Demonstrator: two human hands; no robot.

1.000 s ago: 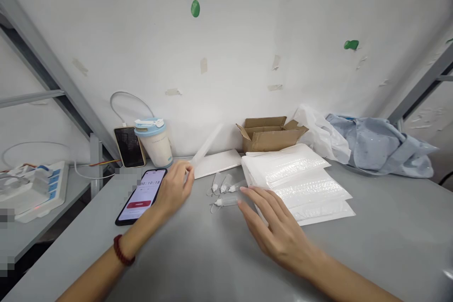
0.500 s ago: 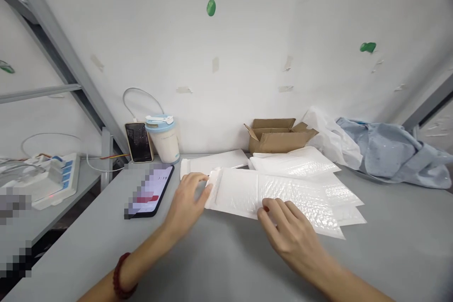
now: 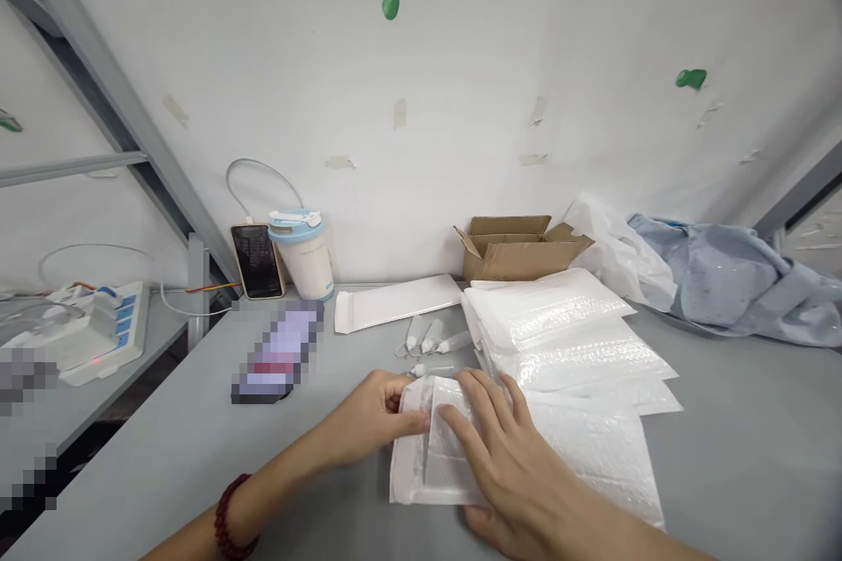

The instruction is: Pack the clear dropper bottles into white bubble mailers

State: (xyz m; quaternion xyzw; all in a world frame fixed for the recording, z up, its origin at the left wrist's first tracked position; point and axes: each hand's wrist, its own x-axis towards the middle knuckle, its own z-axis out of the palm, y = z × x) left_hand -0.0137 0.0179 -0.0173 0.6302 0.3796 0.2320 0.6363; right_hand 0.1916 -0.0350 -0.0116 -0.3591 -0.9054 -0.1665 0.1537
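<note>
A white bubble mailer [image 3: 592,429] lies at the front of the grey table, its flap end turned to the left. My left hand [image 3: 378,421] pinches that end at its far corner, thumb on top. Across the mailer's middle rests my right hand [image 3: 506,456], fingers over the upper face and thumb at the near edge, gripping it. Just beyond the mailer are several small clear bottles with white tips [image 3: 431,337]. To the right, a stack of white bubble mailers [image 3: 559,316] fans out. Another closed white mailer [image 3: 401,302] lies flat near the wall.
A phone [image 3: 280,355] lies at left, partly pixelated. Behind it, a second phone [image 3: 258,261] on a cable leans against a lidded cup [image 3: 303,259]. Along the wall are an open cardboard box [image 3: 526,259], a white plastic bag [image 3: 624,254] and blue cloth [image 3: 730,280].
Both hands have brought the mailer nearer to me, off the stack's front. The small bottles behind it have come into view. My right hand now reaches farther over the mailer.
</note>
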